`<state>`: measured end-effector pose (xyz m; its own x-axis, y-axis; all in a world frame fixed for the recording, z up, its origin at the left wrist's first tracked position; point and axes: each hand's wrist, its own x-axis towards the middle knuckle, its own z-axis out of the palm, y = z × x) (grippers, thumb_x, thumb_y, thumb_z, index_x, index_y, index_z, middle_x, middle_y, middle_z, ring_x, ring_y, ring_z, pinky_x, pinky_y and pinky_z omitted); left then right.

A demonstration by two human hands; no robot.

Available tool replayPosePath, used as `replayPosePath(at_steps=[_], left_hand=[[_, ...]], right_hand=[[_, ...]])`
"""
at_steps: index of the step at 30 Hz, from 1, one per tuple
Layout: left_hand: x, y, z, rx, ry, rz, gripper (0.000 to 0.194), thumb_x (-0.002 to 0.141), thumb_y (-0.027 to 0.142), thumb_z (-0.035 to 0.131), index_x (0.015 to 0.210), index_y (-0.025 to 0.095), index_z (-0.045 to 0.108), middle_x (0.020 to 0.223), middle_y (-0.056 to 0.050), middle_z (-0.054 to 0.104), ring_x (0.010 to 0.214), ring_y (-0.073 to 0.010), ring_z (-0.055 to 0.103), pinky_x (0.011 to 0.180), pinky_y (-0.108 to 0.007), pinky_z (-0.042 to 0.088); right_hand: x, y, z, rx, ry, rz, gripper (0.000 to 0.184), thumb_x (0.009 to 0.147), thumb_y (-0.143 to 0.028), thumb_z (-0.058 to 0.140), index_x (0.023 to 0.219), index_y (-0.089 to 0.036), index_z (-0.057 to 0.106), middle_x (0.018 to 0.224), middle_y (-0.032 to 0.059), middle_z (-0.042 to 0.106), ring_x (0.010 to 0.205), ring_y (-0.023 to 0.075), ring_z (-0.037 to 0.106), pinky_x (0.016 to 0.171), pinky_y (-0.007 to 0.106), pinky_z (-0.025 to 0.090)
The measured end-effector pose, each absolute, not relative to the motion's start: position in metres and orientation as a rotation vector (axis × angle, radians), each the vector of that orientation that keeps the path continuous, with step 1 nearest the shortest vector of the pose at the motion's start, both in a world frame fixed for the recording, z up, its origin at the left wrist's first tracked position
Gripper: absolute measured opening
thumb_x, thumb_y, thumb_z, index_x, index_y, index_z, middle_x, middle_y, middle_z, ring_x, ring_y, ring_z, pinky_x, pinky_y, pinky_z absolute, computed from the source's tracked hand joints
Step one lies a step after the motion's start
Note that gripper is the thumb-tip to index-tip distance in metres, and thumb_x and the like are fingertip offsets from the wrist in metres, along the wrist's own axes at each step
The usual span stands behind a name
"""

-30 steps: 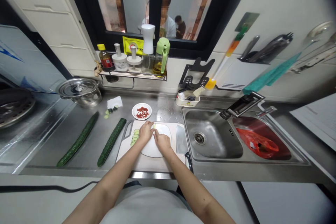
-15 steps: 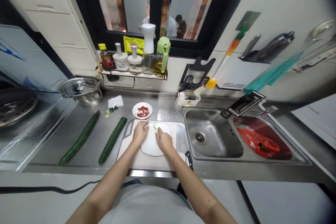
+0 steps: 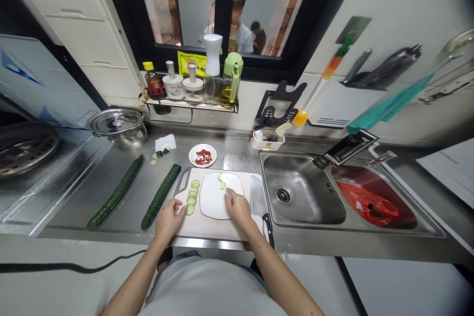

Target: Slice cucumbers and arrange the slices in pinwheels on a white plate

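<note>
A white square plate (image 3: 215,202) rests on the cutting board (image 3: 188,229), with two thin cucumber pieces (image 3: 222,185) near its top edge. My right hand (image 3: 240,209) hovers at the plate's right side, fingers slightly apart and holding nothing visible. Left of the plate lies an overlapping row of round cucumber slices (image 3: 192,195). At the row's near end is my left hand (image 3: 169,219), thumb and fingers apart; whether it touches the lowest slice I cannot tell. A knife (image 3: 257,195) with a black handle lies along the board's right side.
Two whole cucumbers (image 3: 161,197) lie left of the board. Behind it stands a small plate (image 3: 190,157) of red pieces. A double sink (image 3: 303,219) is on the right, a lidded steel pot (image 3: 128,133) at the back left. Bottles (image 3: 213,66) line a shelf.
My left hand has moved from the plate's upper left down to the board's left edge, uncovering the slice row. My right hand has drawn back from the two cucumber pieces.
</note>
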<state>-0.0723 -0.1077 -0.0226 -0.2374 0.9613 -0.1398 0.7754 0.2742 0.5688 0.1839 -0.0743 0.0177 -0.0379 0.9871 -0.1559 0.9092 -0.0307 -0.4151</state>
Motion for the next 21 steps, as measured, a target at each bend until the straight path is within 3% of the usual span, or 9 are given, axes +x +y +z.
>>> replayPosePath(at_steps=[9,21], left_hand=[[-0.053,-0.12,-0.02,1.658,2.161,0.373,0.031,0.083,0.045,0.053,0.099,0.02,0.063,0.098,-0.007,0.067,0.092,-0.0238,0.061,0.079,-0.033,0.037],[-0.048,-0.125,-0.025,1.608,2.149,0.552,0.017,0.083,0.035,0.054,0.091,0.022,0.059,0.089,-0.003,0.066,0.087,-0.0202,0.06,0.073,-0.027,0.036]], right_hand=[[0.186,-0.087,0.015,-1.965,-1.962,0.672,0.044,0.096,-0.034,0.035,0.129,-0.017,0.058,0.096,0.0096,0.073,0.097,0.0204,0.066,0.084,0.027,0.044],[0.189,-0.096,0.015,-1.958,-1.94,0.689,0.043,0.095,-0.032,0.036,0.126,-0.016,0.06,0.089,0.0084,0.073,0.089,0.0186,0.067,0.081,0.025,0.044]])
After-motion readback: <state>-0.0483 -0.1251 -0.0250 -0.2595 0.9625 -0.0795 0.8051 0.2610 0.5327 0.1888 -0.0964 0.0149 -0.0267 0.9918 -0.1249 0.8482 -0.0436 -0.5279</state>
